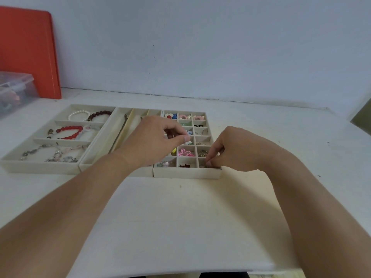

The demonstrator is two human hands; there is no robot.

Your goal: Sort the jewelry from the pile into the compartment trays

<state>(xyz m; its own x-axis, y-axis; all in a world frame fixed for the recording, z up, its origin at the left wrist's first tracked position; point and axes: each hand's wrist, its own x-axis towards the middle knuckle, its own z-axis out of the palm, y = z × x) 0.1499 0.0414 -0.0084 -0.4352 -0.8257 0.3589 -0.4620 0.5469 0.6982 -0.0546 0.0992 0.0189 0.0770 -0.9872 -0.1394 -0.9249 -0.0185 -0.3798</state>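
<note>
Three cream trays stand side by side on the white table. The left tray holds bracelets: pearl, dark red, bright red and silver ones. The middle tray has long slots with a thin chain. The right tray has many small cells with rings and a pink flower piece. My left hand hovers over the right tray's left cells, fingers curled, thumb against fingertips; whether it holds anything I cannot tell. My right hand reaches its fingertips into the near right corner cell, pinching a small metal piece.
An orange board leans on the wall at the far left, with a clear plastic box in front of it. The table's front edge runs just below my forearms. A dark object sits at the right edge.
</note>
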